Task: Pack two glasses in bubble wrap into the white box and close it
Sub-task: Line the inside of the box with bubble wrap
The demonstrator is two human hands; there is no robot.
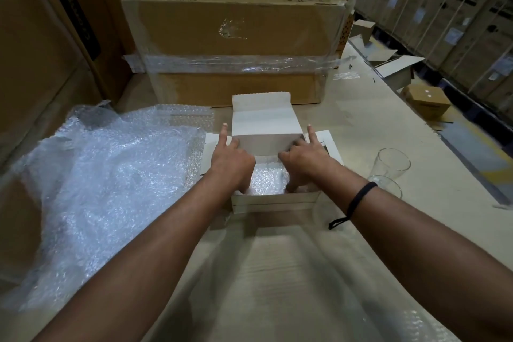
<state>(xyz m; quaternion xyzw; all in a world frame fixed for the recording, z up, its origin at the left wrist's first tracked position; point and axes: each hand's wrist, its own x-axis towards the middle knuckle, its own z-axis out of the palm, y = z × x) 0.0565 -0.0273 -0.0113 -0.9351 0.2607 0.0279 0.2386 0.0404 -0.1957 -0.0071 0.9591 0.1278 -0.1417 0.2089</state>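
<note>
Two bare forearms reach in from 6 o'clock to a white box (277, 200) at centre. The left hand (231, 161) and right hand (305, 159) each curl their fingers on the edge of its half-raised lid flap (263, 125), index fingers straight. Bubble wrap padding (268, 179) lies inside. Two drinking glasses (392, 164) sit bare at 3 o'clock, outside the box, so wrapping, packing and closing probably all remain. A loose bubble wrap sheet (111, 169) lies at 9 o'clock

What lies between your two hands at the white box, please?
In the head view, the lid flap spans from the left hand to the right hand; below it, bubble wrap shows inside the white box.
</note>
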